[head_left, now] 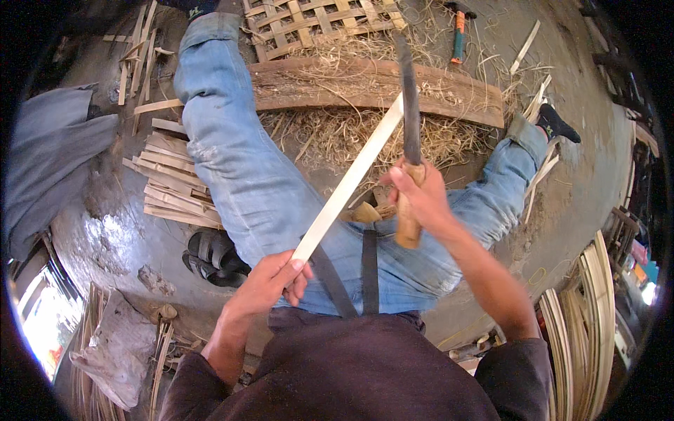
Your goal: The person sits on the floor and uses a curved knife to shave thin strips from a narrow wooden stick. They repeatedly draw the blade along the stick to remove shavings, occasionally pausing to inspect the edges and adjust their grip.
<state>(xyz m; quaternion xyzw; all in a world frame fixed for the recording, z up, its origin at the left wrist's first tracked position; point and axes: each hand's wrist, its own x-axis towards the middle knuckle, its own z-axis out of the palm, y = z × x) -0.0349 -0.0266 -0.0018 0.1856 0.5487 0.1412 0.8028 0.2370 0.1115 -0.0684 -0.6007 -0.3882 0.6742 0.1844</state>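
Between finger and thumb, my left hand [277, 277] pinches the near end of a pale, flat wooden strip [347, 186]. The strip slants away to the upper right, and its far end meets or passes behind the blade; I cannot tell if they touch. Wrapped round the wooden handle of a long dark-bladed knife [409, 105] is my right hand [425, 193], slightly blurred. The blade points away from me, above a thick wooden plank [323, 83] lying across the floor between my legs. Thin curled shavings [449, 140] are heaped around the plank.
A woven slat panel [309, 24] and a hammer [459, 35] lie beyond the plank. Stacked wooden strips [172, 179] and dark sandals [214, 256] sit left of my leg. Grey cloth [53, 154] is farther left. Long strips [590, 323] stand at right.
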